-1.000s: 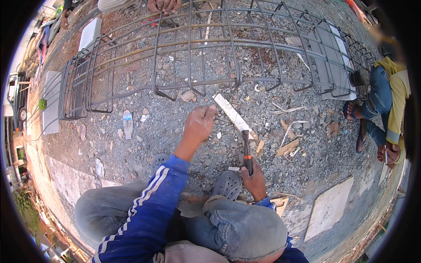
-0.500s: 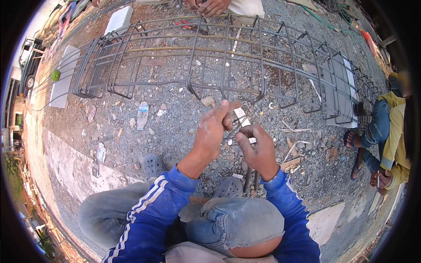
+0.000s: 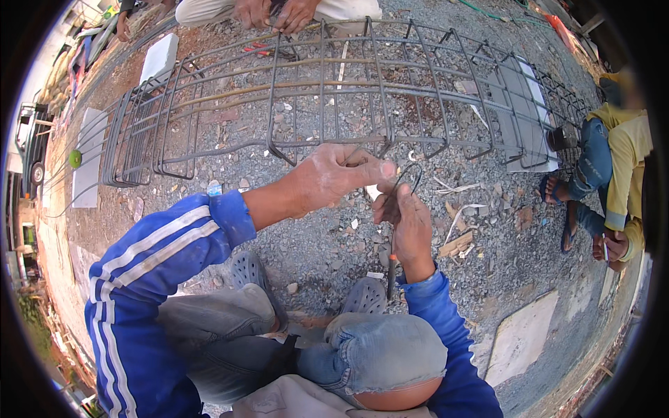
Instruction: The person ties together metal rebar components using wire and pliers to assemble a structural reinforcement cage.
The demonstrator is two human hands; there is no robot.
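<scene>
A bent loop of thin dark tie wire [image 3: 417, 174] rises from my right hand [image 3: 408, 219], whose thumb and fingers are closed on it. Just to its left, my left hand [image 3: 324, 175] has its fingers curled and pinched, with the thumb reaching toward the wire; what it pinches is too small to make out. Both hands are in front of a long rebar cage [image 3: 320, 87] of lengthwise bars and square stirrups. Below my right hand shows a dark tool handle with an orange part [image 3: 392, 261]; whether the hand holds it is unclear.
Across the cage are a co-worker's hands [image 3: 282, 12]. Red-handled pliers [image 3: 259, 49] lie by them. White blocks [image 3: 160, 59] and a grey slab [image 3: 531, 111] stand at the cage. Another person in yellow [image 3: 627, 167] sits at right. Gravel and wood scraps [image 3: 456, 244] cover the ground.
My left hand has turned from upright to pointing rightward, its forearm swinging out to the left. My right hand has risen slightly, and the wire loop now stands out above it.
</scene>
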